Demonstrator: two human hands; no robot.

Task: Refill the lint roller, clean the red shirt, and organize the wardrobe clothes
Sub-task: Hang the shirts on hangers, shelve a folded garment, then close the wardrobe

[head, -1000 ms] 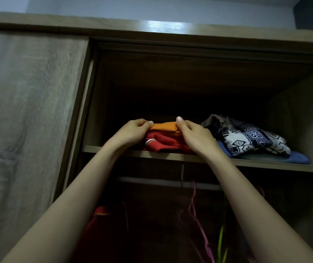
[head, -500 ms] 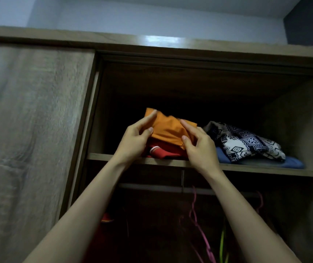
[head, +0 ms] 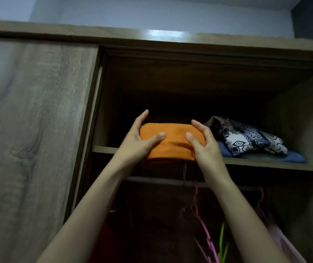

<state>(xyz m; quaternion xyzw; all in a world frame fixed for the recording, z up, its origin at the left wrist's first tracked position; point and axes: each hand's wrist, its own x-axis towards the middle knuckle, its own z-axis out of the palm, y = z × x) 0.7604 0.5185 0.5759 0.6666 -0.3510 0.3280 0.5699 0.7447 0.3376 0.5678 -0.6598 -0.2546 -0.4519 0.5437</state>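
Orange folded cloth bundle (head: 174, 144): held between both hands at the front lip of the upper shelf, in the left part of the open bay. Its lower edge covers the shelf's edge, and I cannot tell whether it rests on the board or is lifted clear.
Left hand (head: 138, 142): grips the bundle's left end, thumb pressed on the front face, fingers reaching over the top.
Right hand (head: 204, 144): grips the right end likewise, thumb on the front, fingers curled over the top corner.
Forearms: both bare, raised from below.
Brown wooden shelf (head: 265, 164): a board across the open wardrobe bay.
Black-and-white patterned cloth (head: 246, 136): loosely heaped just right of the bundle, lying on the blue one.
Blue folded cloth (head: 294, 158): flat on the shelf, showing out from under the patterned heap.
Pale hanging rail (head: 152, 180): beneath the shelf, passing behind the wrists.
Pink plastic hangers (head: 206, 231): hooked below the rail, near the right forearm.
Thin green hanger (head: 221, 238): low down, just beside the pink ones.
Dark red garment (head: 104, 242): low left in the bay, too dim to make out.
Grey-brown wood-grain door (head: 34, 130): left of the opening.
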